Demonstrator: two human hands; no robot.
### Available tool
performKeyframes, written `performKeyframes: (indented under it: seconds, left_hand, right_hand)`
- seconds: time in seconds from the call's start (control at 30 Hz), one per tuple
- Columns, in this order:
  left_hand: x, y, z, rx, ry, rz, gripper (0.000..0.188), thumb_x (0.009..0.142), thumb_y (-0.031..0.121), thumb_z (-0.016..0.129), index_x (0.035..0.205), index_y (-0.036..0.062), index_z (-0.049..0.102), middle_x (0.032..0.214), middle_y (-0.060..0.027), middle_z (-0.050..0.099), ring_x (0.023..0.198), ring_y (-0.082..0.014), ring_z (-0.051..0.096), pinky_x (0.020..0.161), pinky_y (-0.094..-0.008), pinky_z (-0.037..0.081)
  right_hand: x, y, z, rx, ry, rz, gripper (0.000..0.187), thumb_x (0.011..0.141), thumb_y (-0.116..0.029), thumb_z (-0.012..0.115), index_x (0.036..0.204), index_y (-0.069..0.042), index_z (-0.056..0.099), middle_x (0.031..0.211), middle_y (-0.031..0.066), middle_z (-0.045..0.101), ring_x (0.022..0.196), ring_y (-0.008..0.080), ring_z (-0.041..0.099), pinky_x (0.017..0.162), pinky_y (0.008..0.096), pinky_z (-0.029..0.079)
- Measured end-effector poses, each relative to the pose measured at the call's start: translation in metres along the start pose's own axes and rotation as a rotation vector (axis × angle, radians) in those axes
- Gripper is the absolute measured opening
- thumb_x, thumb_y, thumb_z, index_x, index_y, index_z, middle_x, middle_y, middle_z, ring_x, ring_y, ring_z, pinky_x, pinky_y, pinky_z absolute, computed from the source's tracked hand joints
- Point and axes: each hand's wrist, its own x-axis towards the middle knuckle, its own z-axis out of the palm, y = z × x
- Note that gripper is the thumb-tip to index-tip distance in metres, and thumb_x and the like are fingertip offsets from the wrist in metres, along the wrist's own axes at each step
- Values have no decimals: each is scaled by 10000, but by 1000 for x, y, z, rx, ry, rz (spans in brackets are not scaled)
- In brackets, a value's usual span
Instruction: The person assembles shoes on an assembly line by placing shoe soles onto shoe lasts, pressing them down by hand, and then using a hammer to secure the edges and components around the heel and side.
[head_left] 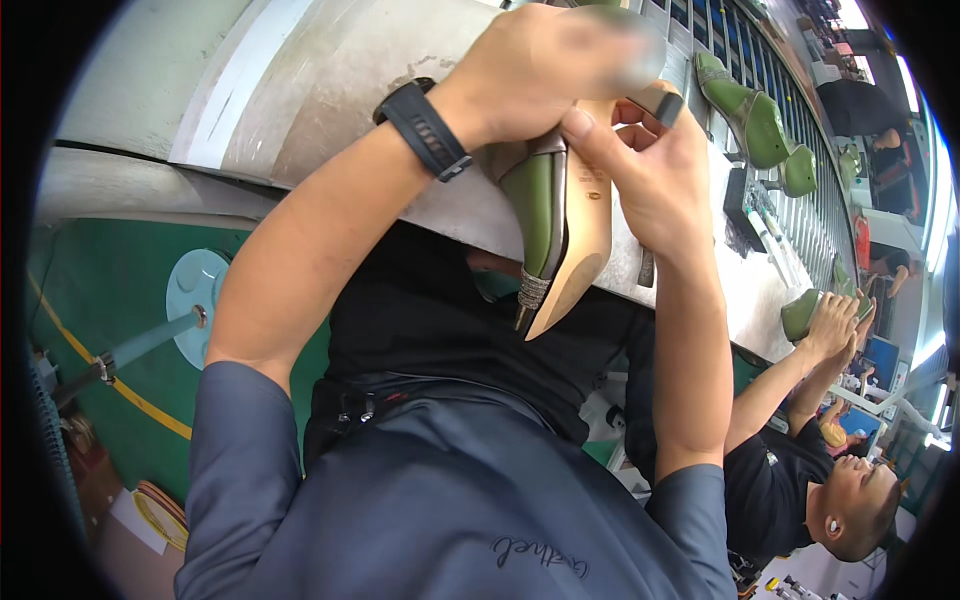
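Note:
A green high-heeled shoe [537, 205] is held over the metal work surface, its pointed toe with a sparkling band toward me. Its tan sole [588, 215] faces up and to the right. My left hand [545, 75], below a black wristwatch, is closed over the back part of the shoe; its fingertips are blurred. My right hand [660, 175] grips the shoe too, thumb laid on the sole and fingers curled by the dark-tipped heel [668, 106]. The far side of the shoe is hidden behind my hands.
More green shoes [765, 130] lie along a roller conveyor [815, 110] at the right. White pens or tubes [775, 240] stand near a dark holder. A co-worker's hands [835, 325] hold another green shoe. A light-blue stool [190, 305] stands at lower left on green floor.

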Motion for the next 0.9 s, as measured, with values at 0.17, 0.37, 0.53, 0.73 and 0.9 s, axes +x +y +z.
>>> performKeyframes:
  seconds: [0.17, 0.37, 0.53, 0.73, 0.9]
  left_hand:
    - [-47, -19, -32, -146, 297, 73, 449, 1025, 422, 665, 1178, 0, 685, 968, -93, 738, 863, -127, 677, 751, -287, 539]
    - [-122, 18, -48, 483, -21, 254, 716, 685, 239, 950, 1295, 28, 639, 1309, -172, 690, 1197, -327, 679, 1031, -393, 516]
    - [-115, 26, -50, 642, -186, 243, 748, 738, 246, 956, 1354, -27, 632, 1385, -235, 651, 1250, -349, 662, 1063, -426, 530]
    - [-124, 16, -47, 687, -157, 356, 665, 806, 318, 909, 1316, -24, 654, 1364, -234, 660, 1261, -370, 652, 1077, -449, 523]
    - [-128, 8, -40, 694, -113, 382, 653, 811, 349, 901, 1297, -16, 665, 1351, -225, 668, 1252, -385, 651, 1084, -467, 514]
  right_hand:
    - [-11, 6, -14, -183, -150, -127, 553, 830, -363, 885, 1187, 15, 696, 1019, 136, 741, 917, 216, 711, 832, 351, 570]
    - [-7, 28, -48, -547, -223, -543, 768, 715, -479, 897, 1341, -88, 685, 1392, 141, 645, 1257, 342, 621, 1074, 438, 496]
    - [-2, 39, -44, -454, -245, -554, 752, 705, -452, 909, 1327, -84, 697, 1346, 128, 663, 1256, 319, 611, 1064, 429, 498]
    - [-10, 19, -34, -484, -241, -390, 628, 720, -327, 900, 1221, -11, 690, 1176, 135, 688, 1113, 297, 660, 986, 402, 500]
    - [-6, 19, -31, -533, -210, -421, 644, 682, -344, 923, 1179, -7, 691, 1111, 132, 699, 1054, 304, 666, 955, 389, 503]
